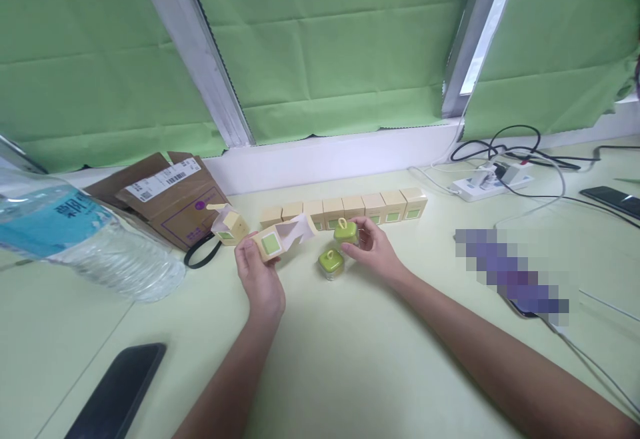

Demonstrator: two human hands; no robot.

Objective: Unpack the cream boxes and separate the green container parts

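Green-lidded jar [345, 232] in right hand [376, 250]

Room before jars [331, 262], boxes [353, 204] behind.

I have my left hand [261, 282] curled in a grip. My right hand [379, 250] pinches, its forearm [465, 322] slanting in from lower right.

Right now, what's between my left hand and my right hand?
The head view shows a green-lidded jar standing between your left hand and right hand. The opened left-held box and right-held jar also reach into the gap.
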